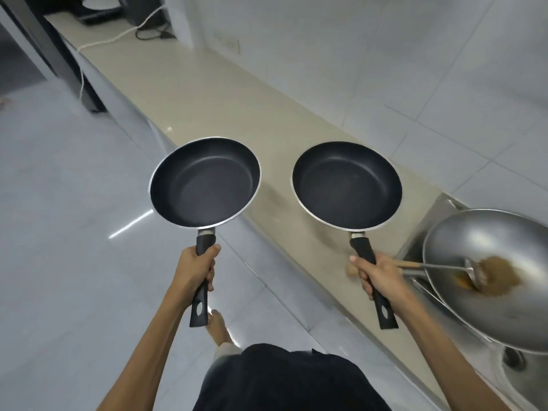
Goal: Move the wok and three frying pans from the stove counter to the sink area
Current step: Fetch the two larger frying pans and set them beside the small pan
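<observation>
I hold two black non-stick frying pans by their black handles, both level and empty. My left hand grips the left frying pan, which hangs over the floor beside the counter edge. My right hand grips the right frying pan, held above the beige counter. At the right, a large steel wok rests in the steel sink. It holds brown residue and a metal ladle with a wooden handle. A third frying pan is not in view.
The long counter runs away along the white tiled wall. At its far end lie a white cable and a dark appliance. Glossy tiled floor fills the left, with my bare foot on it.
</observation>
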The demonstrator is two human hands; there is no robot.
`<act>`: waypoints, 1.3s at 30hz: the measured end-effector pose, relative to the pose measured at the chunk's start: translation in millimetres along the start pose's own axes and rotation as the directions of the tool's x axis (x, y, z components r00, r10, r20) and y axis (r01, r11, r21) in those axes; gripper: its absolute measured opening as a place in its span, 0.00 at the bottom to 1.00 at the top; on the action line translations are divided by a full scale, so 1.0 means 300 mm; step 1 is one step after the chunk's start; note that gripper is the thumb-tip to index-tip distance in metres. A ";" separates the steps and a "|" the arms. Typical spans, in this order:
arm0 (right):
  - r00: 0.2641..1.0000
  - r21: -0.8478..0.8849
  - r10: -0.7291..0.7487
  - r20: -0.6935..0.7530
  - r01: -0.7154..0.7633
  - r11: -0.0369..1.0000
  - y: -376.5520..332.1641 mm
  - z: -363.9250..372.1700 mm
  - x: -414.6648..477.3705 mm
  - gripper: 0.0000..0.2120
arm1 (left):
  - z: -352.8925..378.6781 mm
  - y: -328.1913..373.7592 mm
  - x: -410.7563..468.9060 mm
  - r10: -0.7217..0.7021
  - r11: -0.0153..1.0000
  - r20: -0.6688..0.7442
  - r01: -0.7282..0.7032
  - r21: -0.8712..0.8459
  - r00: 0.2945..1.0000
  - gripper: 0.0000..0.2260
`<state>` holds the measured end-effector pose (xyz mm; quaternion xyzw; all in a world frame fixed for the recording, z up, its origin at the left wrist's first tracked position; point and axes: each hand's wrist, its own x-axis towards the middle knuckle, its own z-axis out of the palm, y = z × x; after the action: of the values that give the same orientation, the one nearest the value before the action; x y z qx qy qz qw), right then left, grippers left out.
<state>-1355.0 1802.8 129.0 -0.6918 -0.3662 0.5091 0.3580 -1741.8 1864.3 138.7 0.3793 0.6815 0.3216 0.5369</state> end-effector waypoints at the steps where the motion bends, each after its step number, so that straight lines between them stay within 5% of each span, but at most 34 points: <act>1: 1.000 0.012 0.002 -0.023 -0.002 1.000 -0.022 0.055 0.040 0.17 | -0.039 0.030 0.073 0.014 1.000 0.019 -0.014 0.012 1.000 0.15; 15: 0.960 0.116 0.125 -0.251 -0.099 0.988 -0.288 0.643 0.369 0.09 | -0.329 0.343 0.878 0.026 0.983 0.225 -0.066 0.173 0.974 0.13; 39: 0.888 0.169 0.296 -0.353 -0.251 0.953 -0.465 0.863 1.063 0.07 | -0.175 0.673 1.832 0.015 0.919 0.386 -0.164 0.357 0.922 0.15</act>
<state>-1557.1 2178.6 50.7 -0.7981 -0.1591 0.4341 0.3864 -1832.9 2438.6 52.9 0.5626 0.5969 0.1284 0.5574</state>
